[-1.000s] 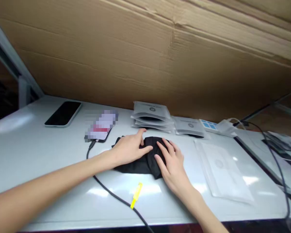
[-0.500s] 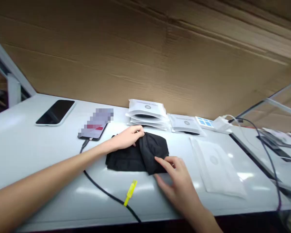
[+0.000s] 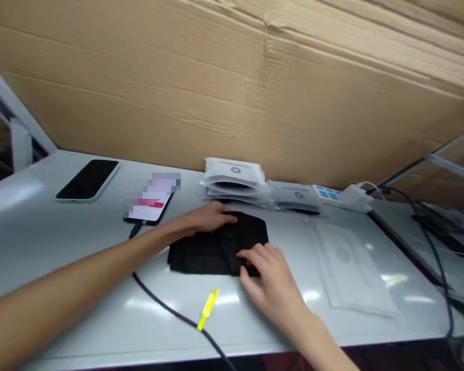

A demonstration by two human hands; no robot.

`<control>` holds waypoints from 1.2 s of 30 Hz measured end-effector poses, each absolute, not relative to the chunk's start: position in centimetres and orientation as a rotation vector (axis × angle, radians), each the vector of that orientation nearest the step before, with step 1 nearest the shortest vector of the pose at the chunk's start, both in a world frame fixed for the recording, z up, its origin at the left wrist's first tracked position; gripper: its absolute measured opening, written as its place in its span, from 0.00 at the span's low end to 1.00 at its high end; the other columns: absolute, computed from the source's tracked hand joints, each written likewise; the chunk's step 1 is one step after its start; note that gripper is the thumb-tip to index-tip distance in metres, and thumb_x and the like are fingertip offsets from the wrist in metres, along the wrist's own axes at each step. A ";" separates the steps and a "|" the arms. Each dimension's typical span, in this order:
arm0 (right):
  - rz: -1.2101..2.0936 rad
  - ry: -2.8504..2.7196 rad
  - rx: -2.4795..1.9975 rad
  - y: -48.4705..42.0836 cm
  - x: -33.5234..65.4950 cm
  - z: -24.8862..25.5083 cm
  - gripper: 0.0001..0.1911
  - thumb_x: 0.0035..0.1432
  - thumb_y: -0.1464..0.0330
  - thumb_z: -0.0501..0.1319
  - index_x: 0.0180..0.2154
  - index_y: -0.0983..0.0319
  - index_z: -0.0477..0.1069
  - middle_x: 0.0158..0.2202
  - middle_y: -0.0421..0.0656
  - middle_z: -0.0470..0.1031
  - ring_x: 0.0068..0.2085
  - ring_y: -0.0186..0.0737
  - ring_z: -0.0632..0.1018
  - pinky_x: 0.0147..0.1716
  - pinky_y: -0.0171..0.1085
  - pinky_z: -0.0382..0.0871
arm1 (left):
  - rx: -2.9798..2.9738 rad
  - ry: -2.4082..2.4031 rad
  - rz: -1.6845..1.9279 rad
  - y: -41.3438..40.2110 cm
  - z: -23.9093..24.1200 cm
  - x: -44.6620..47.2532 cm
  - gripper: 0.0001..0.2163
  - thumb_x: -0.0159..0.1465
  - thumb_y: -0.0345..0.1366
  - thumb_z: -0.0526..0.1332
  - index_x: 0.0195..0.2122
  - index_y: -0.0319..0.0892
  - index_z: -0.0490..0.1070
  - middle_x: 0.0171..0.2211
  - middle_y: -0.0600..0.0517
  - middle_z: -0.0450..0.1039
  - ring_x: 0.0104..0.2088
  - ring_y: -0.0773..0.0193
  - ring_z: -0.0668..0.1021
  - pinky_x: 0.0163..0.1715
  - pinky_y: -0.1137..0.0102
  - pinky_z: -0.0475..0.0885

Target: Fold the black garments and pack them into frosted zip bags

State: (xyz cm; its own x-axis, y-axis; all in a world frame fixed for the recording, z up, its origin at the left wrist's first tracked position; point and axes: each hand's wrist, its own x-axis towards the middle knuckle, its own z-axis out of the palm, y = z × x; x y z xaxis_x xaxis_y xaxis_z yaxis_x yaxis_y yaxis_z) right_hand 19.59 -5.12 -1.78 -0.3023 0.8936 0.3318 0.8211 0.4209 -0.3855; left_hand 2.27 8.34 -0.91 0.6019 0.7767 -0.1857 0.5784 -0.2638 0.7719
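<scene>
By the left hand [image 3: 212, 217], the far edge of a folded black cloth [image 3: 216, 250] is touched; whether fabric is gripped cannot be told. By the right hand [image 3: 266, 273], the cloth's near right part is met, thumb and forefinger set narrowly apart; a firm pinch cannot be made out. The cloth is laid flat mid-table [image 3: 119, 340]. Just beyond it, pale pouches [image 3: 235, 170] are stacked. To the right, a translucent bag [image 3: 351, 273] is laid flat. To the left, a lit phone [image 3: 154, 200] is joined to a black cable [image 3: 178, 313] with a yellow tag [image 3: 208, 309]; farther left, a dark-screened phone [image 3: 88, 179] is placed. At the far side, cardboard [image 3: 178, 93] is seen.
</scene>
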 end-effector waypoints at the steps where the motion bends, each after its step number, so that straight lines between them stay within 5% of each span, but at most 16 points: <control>1: 0.218 -2.227 -1.446 -5.6 19.7 -1.6 0.13 0.55 0.77 0.58 0.42 0.61 0.73 0.34 0.43 0.75 0.37 0.44 0.72 0.36 0.42 0.63 | 2.009 1.093 0.274 8.4 -0.9 2.3 0.16 0.63 0.46 0.54 0.26 0.40 0.71 0.16 0.58 0.63 0.18 0.67 0.68 0.17 0.73 0.60; 5: 0.247 -2.268 -1.395 -6.9 20.2 -0.7 0.18 0.59 0.78 0.55 0.50 0.62 0.71 0.39 0.46 0.75 0.38 0.44 0.72 0.37 0.43 0.67 | 2.233 1.205 0.321 7.8 -0.4 2.3 0.11 0.60 0.41 0.59 0.38 0.41 0.74 0.34 0.48 0.77 0.35 0.54 0.78 0.34 0.66 0.70; 10: 0.245 -2.323 -1.435 -7.2 20.0 -1.3 0.20 0.60 0.79 0.53 0.51 0.64 0.72 0.39 0.48 0.76 0.39 0.46 0.73 0.37 0.45 0.69 | 2.555 1.118 0.420 5.5 0.2 2.2 0.16 0.64 0.34 0.57 0.53 0.43 0.68 0.56 0.43 0.68 0.55 0.49 0.71 0.51 0.58 0.66; 16: 0.297 -2.193 -1.483 -6.6 22.0 -0.9 0.14 0.64 0.72 0.53 0.48 0.60 0.73 0.37 0.45 0.77 0.37 0.44 0.75 0.37 0.44 0.69 | 2.868 0.754 0.297 3.1 -1.6 1.1 0.26 0.68 0.47 0.53 0.63 0.38 0.60 0.66 0.41 0.58 0.66 0.50 0.60 0.63 0.58 0.55; 20: 0.390 -1.847 -1.788 -5.0 24.3 -0.5 0.20 0.64 0.57 0.55 0.49 0.62 0.72 0.35 0.46 0.76 0.36 0.46 0.75 0.39 0.45 0.69 | 2.880 0.844 0.332 3.1 -1.0 0.2 0.24 0.68 0.46 0.54 0.61 0.40 0.63 0.63 0.42 0.63 0.62 0.49 0.65 0.59 0.58 0.61; 23: 0.527 -1.747 -1.890 -3.9 24.3 -1.2 0.30 0.59 0.52 0.58 0.56 0.63 0.67 0.36 0.46 0.76 0.40 0.49 0.74 0.44 0.48 0.67 | 2.904 1.089 0.371 3.2 0.6 -1.4 0.14 0.68 0.40 0.55 0.49 0.42 0.72 0.49 0.44 0.74 0.49 0.51 0.73 0.48 0.59 0.68; 27: 0.543 -1.643 -1.890 -2.9 22.6 -2.8 0.35 0.53 0.53 0.62 0.59 0.62 0.64 0.37 0.46 0.74 0.42 0.50 0.73 0.47 0.51 0.65 | 2.841 1.320 0.248 3.1 1.2 -4.1 0.09 0.64 0.40 0.58 0.35 0.43 0.75 0.33 0.48 0.75 0.37 0.54 0.74 0.37 0.63 0.67; 31: 0.647 -1.565 -1.819 -2.4 22.2 -3.4 0.31 0.51 0.60 0.61 0.57 0.61 0.65 0.34 0.43 0.72 0.38 0.47 0.73 0.44 0.48 0.66 | 2.642 1.220 0.176 3.0 0.2 -5.0 0.10 0.66 0.41 0.56 0.37 0.44 0.74 0.32 0.51 0.74 0.33 0.58 0.75 0.32 0.68 0.66; 36: 0.536 -1.483 -1.790 -2.2 25.5 -1.4 0.30 0.50 0.61 0.60 0.56 0.62 0.64 0.29 0.38 0.67 0.33 0.42 0.72 0.39 0.43 0.68 | 2.471 1.029 0.459 3.1 -0.2 -4.1 0.12 0.68 0.40 0.51 0.39 0.43 0.73 0.37 0.50 0.75 0.39 0.60 0.76 0.40 0.68 0.67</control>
